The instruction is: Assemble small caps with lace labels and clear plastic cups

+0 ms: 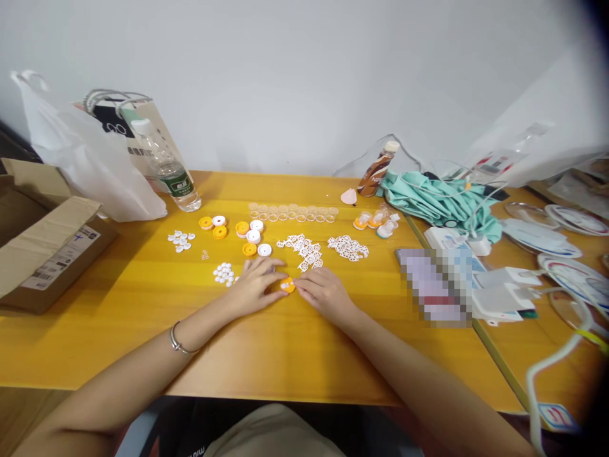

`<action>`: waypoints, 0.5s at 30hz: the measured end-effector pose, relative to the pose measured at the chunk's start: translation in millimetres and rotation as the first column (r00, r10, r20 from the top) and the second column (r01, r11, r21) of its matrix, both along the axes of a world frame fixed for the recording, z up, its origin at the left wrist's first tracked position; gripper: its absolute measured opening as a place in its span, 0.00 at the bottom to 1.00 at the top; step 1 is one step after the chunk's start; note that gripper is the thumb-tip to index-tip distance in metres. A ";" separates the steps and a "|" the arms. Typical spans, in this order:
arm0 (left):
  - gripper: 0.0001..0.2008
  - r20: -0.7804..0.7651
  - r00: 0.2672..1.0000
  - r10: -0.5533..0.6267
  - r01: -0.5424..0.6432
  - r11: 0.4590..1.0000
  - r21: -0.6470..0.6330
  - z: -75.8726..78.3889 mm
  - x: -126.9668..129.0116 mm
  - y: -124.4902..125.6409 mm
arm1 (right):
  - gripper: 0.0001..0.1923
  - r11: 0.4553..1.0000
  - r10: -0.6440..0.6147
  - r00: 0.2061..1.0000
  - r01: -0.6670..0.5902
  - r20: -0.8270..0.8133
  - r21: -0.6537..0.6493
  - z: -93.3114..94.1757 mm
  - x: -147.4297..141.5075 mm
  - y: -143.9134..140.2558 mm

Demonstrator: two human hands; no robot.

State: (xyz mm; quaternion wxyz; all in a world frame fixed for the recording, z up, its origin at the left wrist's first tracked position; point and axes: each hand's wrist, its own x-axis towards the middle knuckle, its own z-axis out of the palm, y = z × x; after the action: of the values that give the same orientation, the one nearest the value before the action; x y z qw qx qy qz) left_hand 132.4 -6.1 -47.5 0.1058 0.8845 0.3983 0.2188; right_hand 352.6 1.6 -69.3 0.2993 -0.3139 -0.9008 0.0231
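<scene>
While both hands rest on the table point(143, 304), the left hand point(254, 284) and right hand point(324, 293) pinch an orange cap point(287, 285) between curled fingers, just before the white pieces point(304, 249).

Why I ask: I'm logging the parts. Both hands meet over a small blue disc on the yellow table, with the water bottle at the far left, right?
Not quite: the head view shows the disc is orange, not blue. The left hand and right hand do meet over it on the yellow table, water bottle far left.

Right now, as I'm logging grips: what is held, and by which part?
A small orange disc, pinched at its edges between the fingertips of the left hand and right hand.
</scene>
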 end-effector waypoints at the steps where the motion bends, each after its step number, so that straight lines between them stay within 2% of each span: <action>1: 0.16 0.001 1.000 -0.004 0.004 1.000 -0.009 -0.2 -0.4 0.1 | 0.10 1.000 0.008 1.000 -0.008 0.008 0.005 0.7 0.3 0.0; 7: 0.15 0.019 0.999 -0.027 0.028 0.999 -0.046 -4.1 -3.2 2.4 | 0.10 0.996 0.086 0.994 -0.087 0.065 0.002 6.7 0.8 -0.8; 15: 0.16 -0.004 0.999 -0.039 0.039 0.997 -0.067 -4.7 -5.1 2.7 | 0.11 0.991 0.086 0.978 -0.104 0.192 0.085 11.6 1.9 -1.7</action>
State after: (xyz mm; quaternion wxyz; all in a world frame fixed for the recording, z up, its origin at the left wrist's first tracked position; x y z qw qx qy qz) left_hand 127.2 -3.4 -52.2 0.1386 0.8885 0.3884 0.2011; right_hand 354.5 -0.1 -57.8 0.2261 -0.2565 -0.9391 -0.0352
